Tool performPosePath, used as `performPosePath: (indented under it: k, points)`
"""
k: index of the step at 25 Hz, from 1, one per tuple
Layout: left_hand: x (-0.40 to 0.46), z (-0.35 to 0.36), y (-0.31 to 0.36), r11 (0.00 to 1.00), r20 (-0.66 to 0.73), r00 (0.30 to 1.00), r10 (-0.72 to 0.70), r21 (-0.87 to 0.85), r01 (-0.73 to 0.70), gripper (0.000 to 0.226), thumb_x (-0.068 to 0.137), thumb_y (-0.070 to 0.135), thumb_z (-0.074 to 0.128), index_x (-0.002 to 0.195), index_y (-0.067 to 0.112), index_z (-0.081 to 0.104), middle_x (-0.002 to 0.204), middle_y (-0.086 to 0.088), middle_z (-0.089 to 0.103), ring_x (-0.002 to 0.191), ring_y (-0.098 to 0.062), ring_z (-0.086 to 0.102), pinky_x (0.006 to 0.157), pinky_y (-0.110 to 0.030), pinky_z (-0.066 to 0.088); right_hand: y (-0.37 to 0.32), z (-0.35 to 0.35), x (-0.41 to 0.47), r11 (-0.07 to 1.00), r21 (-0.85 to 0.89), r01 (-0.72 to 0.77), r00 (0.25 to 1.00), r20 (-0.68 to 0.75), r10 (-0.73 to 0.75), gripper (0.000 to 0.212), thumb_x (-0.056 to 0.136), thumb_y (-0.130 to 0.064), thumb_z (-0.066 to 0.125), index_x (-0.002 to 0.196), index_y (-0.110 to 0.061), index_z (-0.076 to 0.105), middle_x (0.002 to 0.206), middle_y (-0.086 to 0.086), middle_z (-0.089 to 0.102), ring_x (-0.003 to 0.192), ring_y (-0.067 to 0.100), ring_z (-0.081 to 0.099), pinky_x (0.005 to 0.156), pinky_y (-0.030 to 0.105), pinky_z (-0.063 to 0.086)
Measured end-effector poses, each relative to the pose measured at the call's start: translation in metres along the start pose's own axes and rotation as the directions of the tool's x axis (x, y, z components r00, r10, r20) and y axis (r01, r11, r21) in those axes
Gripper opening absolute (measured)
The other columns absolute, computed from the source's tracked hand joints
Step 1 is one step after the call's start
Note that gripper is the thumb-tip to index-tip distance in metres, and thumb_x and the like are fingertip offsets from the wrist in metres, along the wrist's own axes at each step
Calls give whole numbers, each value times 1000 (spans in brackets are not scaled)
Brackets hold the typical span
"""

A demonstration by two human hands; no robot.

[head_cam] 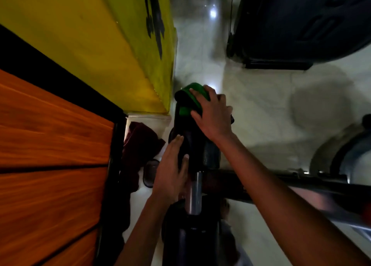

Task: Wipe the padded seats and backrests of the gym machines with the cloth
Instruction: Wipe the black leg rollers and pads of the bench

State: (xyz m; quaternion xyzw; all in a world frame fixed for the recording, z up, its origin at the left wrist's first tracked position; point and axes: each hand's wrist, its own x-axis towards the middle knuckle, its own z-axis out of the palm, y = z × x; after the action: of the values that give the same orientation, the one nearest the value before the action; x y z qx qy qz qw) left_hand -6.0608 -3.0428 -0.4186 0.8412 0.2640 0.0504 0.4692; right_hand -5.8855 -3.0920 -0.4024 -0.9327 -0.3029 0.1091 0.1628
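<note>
**Green cloth on dark saddle pad, both hands on**

No readable writing, brand or label anywhere; the black marks on the yellow wall panel (112,50) are too blurred to read.

Nearest: dark cylindrical machine post (190,243) at bottom centre, with a shiny metal seat tube (195,193) rising from it.

Left hand (172,173): fingers straight, laid flat along the near left side of the narrow black padded seat (181,129). Grip open, pressing, holding nothing.

Seat's long axis runs near to far, away from the viewer, far end pointing toward the pale tiled floor (261,109).

Right hand (213,115): fingers spread and curved over the folded green cloth (192,97), pressing it onto the seat's far end. Cloth lies under the fingers and palm, its green edge showing beyond the fingertips at far left.

Left of the seat: dark maroon garment (140,145) on the floor, beside an orange wood-grain panel (54,165) with black frame.

Right: dark horizontal machine bar (281,183).

Far right corner: large dark blurred machine housing (301,24).
</note>
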Motion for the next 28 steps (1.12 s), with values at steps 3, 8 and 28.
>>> performPosePath:
  k: [3,8,28]
  points:
    - [18,-3,0,996,44,997,67,61,-70,51,94,26,39,142,12,39,146,9,31,138,-8,29,110,-10,20,15,13,-35,973,214,-86,993,-63,101,67,86,-35,54,147,-33,28,155,6,21,125,34,37,96,50,42]
    - [51,3,3,993,39,995,92,71,-95,48,96,29,34,140,11,43,152,0,32,141,-13,26,114,-25,24,18,38,-136,873,476,-109,989,-39,145,76,74,-42,40,144,-50,12,152,6,27,132,19,32,106,35,30]
    - [93,41,-4,960,-69,966,249,146,-238,45,101,21,30,144,10,36,155,-1,25,146,-11,9,120,-41,9,50,33,-18,722,658,-214,927,-97,363,69,74,-37,40,134,-6,50,131,17,52,117,34,52,102,38,41]
